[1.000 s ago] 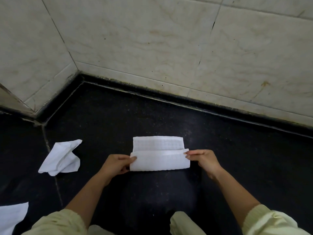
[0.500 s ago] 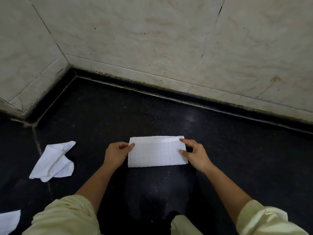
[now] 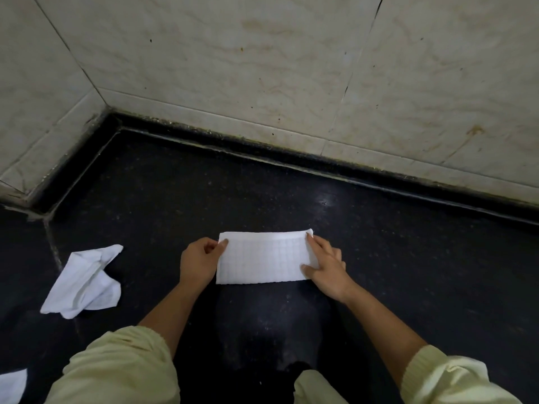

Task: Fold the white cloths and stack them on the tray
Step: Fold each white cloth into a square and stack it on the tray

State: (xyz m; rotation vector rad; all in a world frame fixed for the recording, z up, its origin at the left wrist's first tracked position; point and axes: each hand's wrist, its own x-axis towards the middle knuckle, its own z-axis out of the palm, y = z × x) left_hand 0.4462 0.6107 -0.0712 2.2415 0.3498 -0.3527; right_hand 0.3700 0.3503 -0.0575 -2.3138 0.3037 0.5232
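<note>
Pinching-wise, the left hand [image 3: 201, 262] has its fingers curled in, with the thumb tip on the top-left corner of the white waffle-textured cloth [image 3: 262, 258], so it's holding that short edge. The right hand [image 3: 326, 266] is doing something different: fingers [image 3: 316, 242] spread out and lying flat on the right end of the same cloth, thumb down near the bottom-right corner, pressing rather than grabbing.

That cloth is folded into a neat rectangle, long side running left to right. It lies flat on the black speckled stone surface [image 3: 408, 258], right in front of the person and between both hands. You can see a thin strip of a lower layer peeking out along the far edge.

Off to the left, well apart from the folded one, there's a crumpled white cloth [image 3: 84, 278] lying in a loose heap on the same dark surface. At the bottom-left edge, a corner of another white cloth [image 3: 11, 386] pokes into view, mostly cut off.

Behind it all is a cream marbled tile wall [image 3: 233, 68] that meets the surface in a corner at the left. Both arms come out of pale yellow sleeves [image 3: 122, 368].
</note>
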